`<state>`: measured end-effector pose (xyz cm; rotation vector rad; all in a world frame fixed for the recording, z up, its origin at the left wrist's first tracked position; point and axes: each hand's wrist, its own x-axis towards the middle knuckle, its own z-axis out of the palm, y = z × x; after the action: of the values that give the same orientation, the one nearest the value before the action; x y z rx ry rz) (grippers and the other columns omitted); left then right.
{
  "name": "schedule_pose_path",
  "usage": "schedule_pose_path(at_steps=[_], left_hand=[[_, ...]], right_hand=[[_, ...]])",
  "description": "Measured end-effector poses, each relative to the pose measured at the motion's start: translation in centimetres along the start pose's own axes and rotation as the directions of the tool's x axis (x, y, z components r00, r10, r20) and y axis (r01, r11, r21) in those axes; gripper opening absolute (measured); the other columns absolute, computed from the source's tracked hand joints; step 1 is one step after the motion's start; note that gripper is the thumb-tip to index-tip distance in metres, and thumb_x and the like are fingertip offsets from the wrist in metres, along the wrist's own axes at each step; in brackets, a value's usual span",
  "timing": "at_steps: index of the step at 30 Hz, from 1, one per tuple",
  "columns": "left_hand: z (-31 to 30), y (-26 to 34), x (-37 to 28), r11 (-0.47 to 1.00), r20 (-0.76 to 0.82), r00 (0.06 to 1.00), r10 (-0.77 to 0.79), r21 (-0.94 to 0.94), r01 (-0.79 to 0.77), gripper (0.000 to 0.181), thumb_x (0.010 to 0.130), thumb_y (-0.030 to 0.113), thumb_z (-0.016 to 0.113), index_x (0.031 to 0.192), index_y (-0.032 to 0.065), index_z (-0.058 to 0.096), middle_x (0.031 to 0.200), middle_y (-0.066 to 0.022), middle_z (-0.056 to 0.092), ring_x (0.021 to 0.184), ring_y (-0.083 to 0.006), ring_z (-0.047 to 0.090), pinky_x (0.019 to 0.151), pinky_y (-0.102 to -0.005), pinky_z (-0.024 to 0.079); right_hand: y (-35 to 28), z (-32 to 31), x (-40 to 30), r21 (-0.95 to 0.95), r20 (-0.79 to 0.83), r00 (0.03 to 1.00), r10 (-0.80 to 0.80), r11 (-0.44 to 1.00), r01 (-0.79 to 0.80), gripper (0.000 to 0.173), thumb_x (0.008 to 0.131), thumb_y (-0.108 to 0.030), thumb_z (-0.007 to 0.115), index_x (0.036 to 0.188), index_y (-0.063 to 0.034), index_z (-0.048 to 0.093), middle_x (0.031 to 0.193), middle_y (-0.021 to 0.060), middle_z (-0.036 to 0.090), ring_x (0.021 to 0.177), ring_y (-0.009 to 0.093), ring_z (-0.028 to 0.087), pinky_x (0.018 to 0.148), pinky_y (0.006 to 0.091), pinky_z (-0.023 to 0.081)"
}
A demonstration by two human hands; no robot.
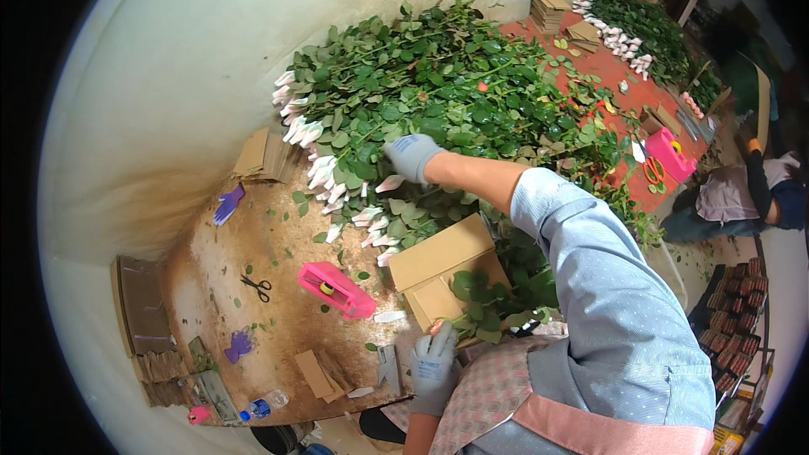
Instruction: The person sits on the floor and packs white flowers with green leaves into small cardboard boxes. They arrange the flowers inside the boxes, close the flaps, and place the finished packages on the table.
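My left hand [435, 363], in a grey glove, has its fingers around the head of a pinkish-orange rose [437, 327]. The leafy stem of this rose lies over a folded cardboard sheet [442, 254] at the table's near edge. My right hand [412, 157], gloved the same way, reaches into a large heap of leafy rose stems [430, 88]. Just below it shows a rose head in a white sleeve [389, 184]. The fingertips of the right hand are among the leaves, so whether they grip a stem is hidden.
A pink tape dispenser [338, 291], black scissors [256, 288] and a stapler-like metal tool [389, 370] lie on the table [284, 322]. Cardboard pieces [265, 155] stand by the wall. A plastic bottle [265, 404] lies at the near edge. Another person [736, 196] is at the right.
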<state>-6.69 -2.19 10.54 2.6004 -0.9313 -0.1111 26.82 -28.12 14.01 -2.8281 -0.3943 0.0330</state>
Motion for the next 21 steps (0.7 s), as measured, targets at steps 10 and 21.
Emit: schedule_pose_path(at_steps=[10,21], left_hand=[[0.8,0.0,-0.3,0.999,-0.038,0.999,-0.032,-0.028,0.031,0.041,0.078,0.007,0.067,0.119,0.0102,0.072,0.133,-0.002,0.065,0.091,-0.027,0.06,0.08,-0.0431,0.05],[0.6,0.7,0.2,0.998,-0.115,0.993,-0.012,-0.063,0.005,0.038,0.077,0.003,0.064,0.114,0.0077,0.073,0.128,-0.0053,0.066,0.084,-0.0307,0.06,0.075,-0.0452,0.051]], right_hand=[[3.3,4.2,3.0,-0.164,-0.05,0.997,0.061,0.984,-0.068,0.025,0.094,-0.013,0.059,0.118,-0.0046,0.062,0.118,0.0189,0.066,0.102,0.037,0.071,0.083,0.0485,0.058],[4.5,4.1,5.7,-0.277,-0.102,0.989,-0.107,0.958,0.075,0.019,0.094,-0.013,0.057,0.109,-0.0049,0.065,0.105,0.0185,0.07,0.094,0.035,0.074,0.076,0.0454,0.06]])
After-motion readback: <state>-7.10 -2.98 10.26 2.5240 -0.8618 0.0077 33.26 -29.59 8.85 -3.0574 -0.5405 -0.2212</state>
